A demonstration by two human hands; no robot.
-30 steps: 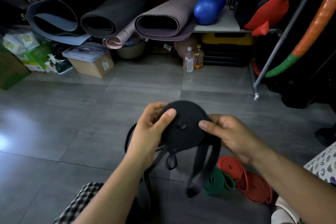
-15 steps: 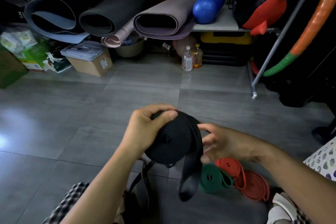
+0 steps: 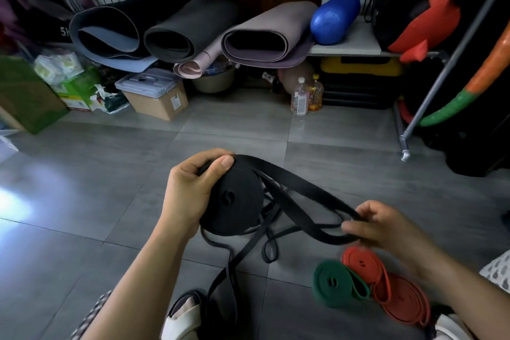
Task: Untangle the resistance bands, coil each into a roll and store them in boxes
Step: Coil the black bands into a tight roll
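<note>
Above the grey tiled floor [image 3: 110,174], mid-frame, held off the ground:

Item 1. Black flat rubber resistance band, partly wound into a thick disc-shaped roll [image 3: 230,199]. The flat face is turned toward the camera with an S-shaped centre showing, so the winding axis points roughly at the viewer. The left hand [image 3: 190,193] grasps it, thumb on the upper rim and fingers curled over the far edge.

Item 2. Loose black tail of the same band [image 3: 303,196]. Its long axis runs from the roll's top rim down and to the right, ending in the right hand [image 3: 383,226], which pinches the strands between thumb and fingers. Further black loops hang below the roll and trail across the floor toward the camera (how many separate bands make up this tangle cannot be told).

Item 3. Green rubber band coiled flat [image 3: 335,283], lying on the floor below the right hand.

Item 4. Red rubber bands in flat coils [image 3: 400,298], on the floor, touching the green coil on its right side.

Item 5. Brown cardboard box with a clear plastic lid [image 3: 156,94], by the back wall, well apart from the bands.
</note>
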